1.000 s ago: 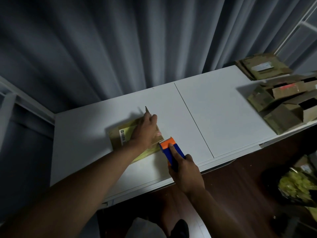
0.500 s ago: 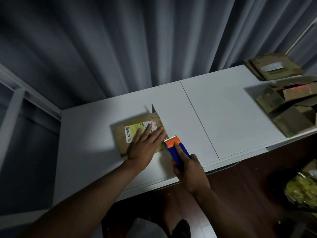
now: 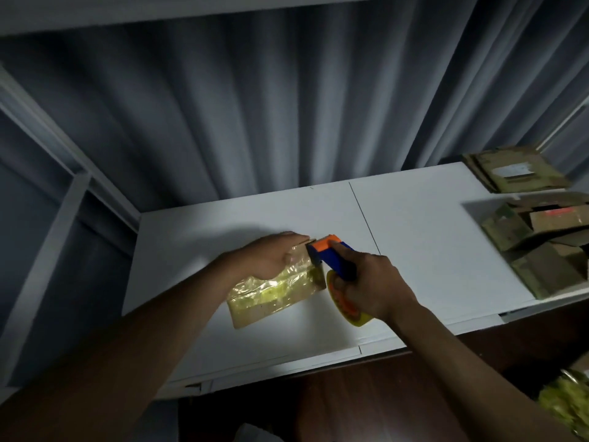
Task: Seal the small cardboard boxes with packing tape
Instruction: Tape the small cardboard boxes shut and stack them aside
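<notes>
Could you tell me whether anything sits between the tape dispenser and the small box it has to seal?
Nothing visible does: the tape dispenser in the right hand already meets the far end of the box beside the left hand.

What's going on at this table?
A person is taping up a small flat cardboard box on a white table. The left hand lies on the box, while the right hand grips a blue and orange tape dispenser whose head sits at the box's far right corner. Shiny tape already covers much of the top. More boxes are piled at the table's right end.
</notes>
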